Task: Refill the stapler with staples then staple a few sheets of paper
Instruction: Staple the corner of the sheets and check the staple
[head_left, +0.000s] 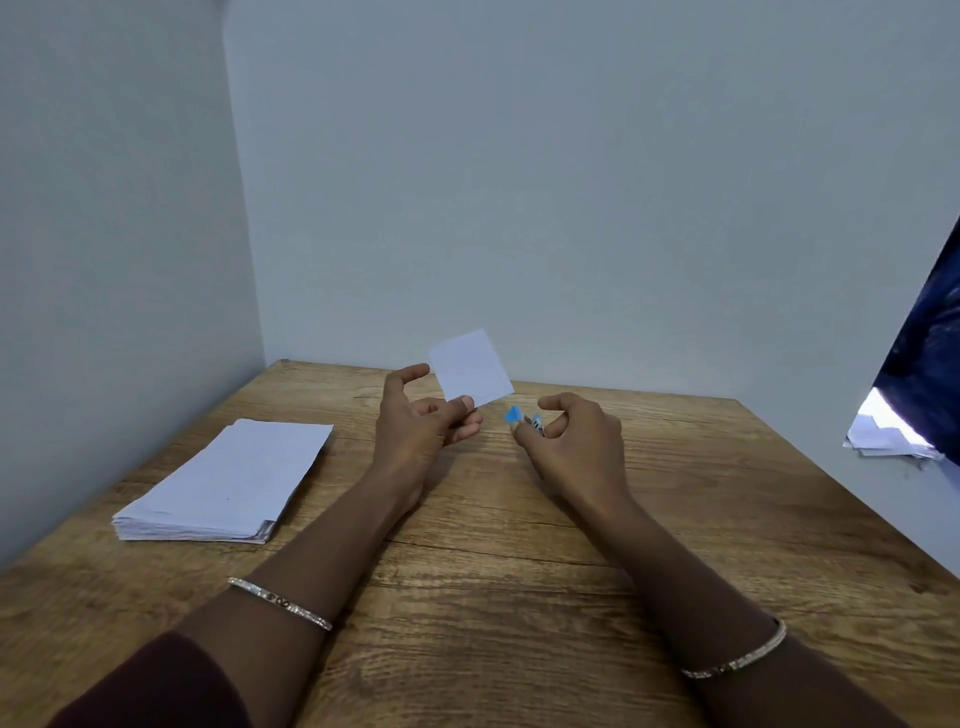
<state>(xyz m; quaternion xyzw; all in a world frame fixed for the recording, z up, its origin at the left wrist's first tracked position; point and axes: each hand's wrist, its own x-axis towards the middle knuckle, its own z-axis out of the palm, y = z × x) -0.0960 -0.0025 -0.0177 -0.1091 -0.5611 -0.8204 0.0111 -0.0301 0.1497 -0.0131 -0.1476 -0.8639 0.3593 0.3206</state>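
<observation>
Your left hand (421, 426) has a small white slip of paper (471, 370) pinched at its lower edge between thumb and fingers, held upright above the wooden surface (493, 545), and your right hand (576, 441) has its grip closed around a small object with a blue tip (514, 414) and a metallic part showing by the fingers; it looks like the stapler, though most of it is hidden in the palm and you cannot see whether its tray is loaded. The two hands sit near each other over the far middle of the surface, with the blue tip just beside the slip but not touching it. The stack of sheets (228, 483) lies well apart to the left, near the wall. If this is the stapling step, it seems barely begun: bring the slip's corner squarely into the mouth of the stapler, keep your left fingertips back from the edge that goes in, and hold the paper flat, not curled, so the staple bites cleanly. Steady your right wrist before you squeeze, and press in one firm motion. A single thin slip will flex easily, so support it close to where the stapler closes. No box of staples is visible from here.
</observation>
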